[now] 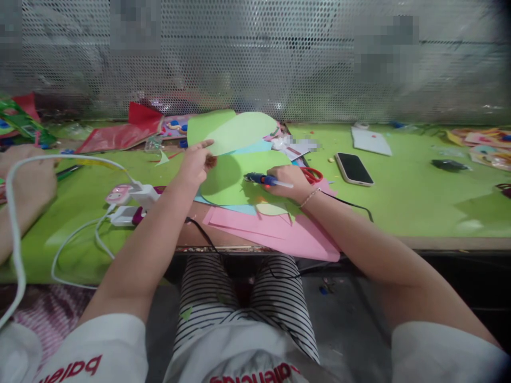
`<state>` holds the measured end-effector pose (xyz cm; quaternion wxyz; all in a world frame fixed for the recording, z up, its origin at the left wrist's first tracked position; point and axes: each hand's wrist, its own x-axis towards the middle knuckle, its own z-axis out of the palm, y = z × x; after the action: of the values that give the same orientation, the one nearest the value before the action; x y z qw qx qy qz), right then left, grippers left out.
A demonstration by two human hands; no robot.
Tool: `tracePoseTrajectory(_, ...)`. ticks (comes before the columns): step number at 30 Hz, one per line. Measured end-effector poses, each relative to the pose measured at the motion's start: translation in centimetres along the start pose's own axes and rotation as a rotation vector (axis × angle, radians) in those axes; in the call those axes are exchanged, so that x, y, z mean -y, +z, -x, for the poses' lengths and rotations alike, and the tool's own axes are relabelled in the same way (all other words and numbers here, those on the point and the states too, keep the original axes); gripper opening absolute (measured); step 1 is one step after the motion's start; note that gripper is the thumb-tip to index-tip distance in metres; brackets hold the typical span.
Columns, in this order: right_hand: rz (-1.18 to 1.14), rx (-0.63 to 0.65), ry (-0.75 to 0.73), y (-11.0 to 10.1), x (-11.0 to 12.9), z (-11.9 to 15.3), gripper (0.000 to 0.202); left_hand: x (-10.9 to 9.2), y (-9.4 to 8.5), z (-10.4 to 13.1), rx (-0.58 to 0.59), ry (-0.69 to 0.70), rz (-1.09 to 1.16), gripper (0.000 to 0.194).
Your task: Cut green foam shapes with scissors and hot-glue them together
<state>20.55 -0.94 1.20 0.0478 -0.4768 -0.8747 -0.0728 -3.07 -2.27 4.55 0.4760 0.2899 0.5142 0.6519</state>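
Note:
My right hand (288, 180) is closed round a blue glue gun (257, 178), whose tip points left over a green sheet (227, 186). With my left hand (197, 162) I pinch the left end of a pale green rounded piece (247, 130), raised above the green sheet. Something brown shows by the fingers of my left hand. Light blue paper lies partly under the green sheet. Nearer to me are a small pale yellow-green piece (272, 209) and pink sheets (279, 234). Red scissor handles (313, 174) show behind my right hand.
A phone (354, 169) and a white card (371, 141) lie to the right. White chargers with cables (146, 197) are at the left, near another person's arm (32, 181). Red packaging (123, 130) is at the back left, before a perforated metal panel (255, 58).

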Motion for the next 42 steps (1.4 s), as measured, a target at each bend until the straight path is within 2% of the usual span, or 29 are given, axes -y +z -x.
tracePoseTrajectory(8,0.044,0.029,-0.034,0.19,0.29,0.07,0.034,-0.08,0.15,0.01,-0.010,-0.021,0.018,0.036)
tracePoseTrajectory(15,-0.042,-0.046,-0.074,0.23,0.16,0.11,0.028,0.05,0.29,0.15,-0.008,-0.025,0.009,0.034)
tracePoseTrajectory(23,0.015,0.020,-0.051,-0.10,0.46,0.32,0.027,0.18,0.29,0.17,-0.010,-0.028,-0.013,0.039)
tracePoseTrajectory(30,-0.027,-0.040,-0.149,0.26,0.35,0.25,0.026,0.09,0.11,0.11,-0.019,-0.018,0.000,0.034)
tracePoseTrajectory(33,-0.045,-0.023,-0.178,-0.05,0.14,0.17,0.025,0.20,0.02,-0.02,-0.004,-0.011,-0.001,0.033)
tracePoseTrajectory(42,-0.050,-0.007,-0.126,0.11,-0.41,-0.05,0.023,0.25,0.11,-0.12,-0.010,-0.024,0.007,0.034)
